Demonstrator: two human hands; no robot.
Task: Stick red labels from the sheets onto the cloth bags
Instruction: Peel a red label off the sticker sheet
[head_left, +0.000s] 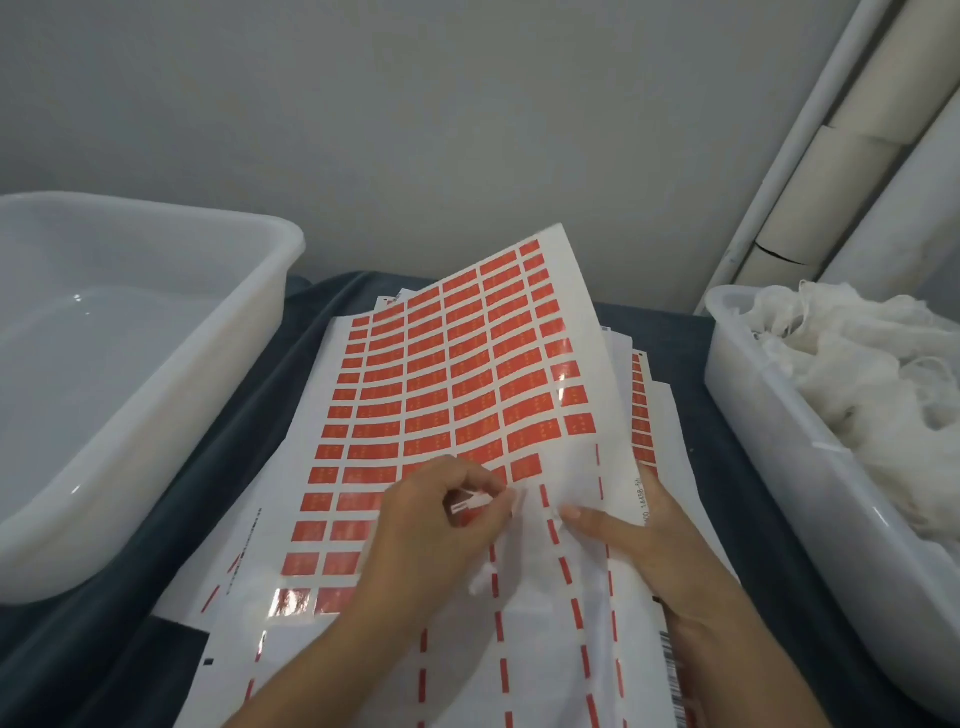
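— Where do we stand with the label?

— Our left hand pinches it between thumb and fingertips, its pale back towards us, just over the stripped part of the top sheet. Our right hand grips that sheet's right edge, thumb on top and the sheet's right side lifted off the stack.

— And the bags?

— The cloth bags lie well off to the right, heaped in the right tub. So the label sits left of them, and our right hand is the nearer one to fetch a bag (we'd judge it has to let the sheet go first).

— The label's long axis?

— Roughly left to right, tipped a little.

— The other tub?

— The left tub looks bare inside; we see no finished bags in it.
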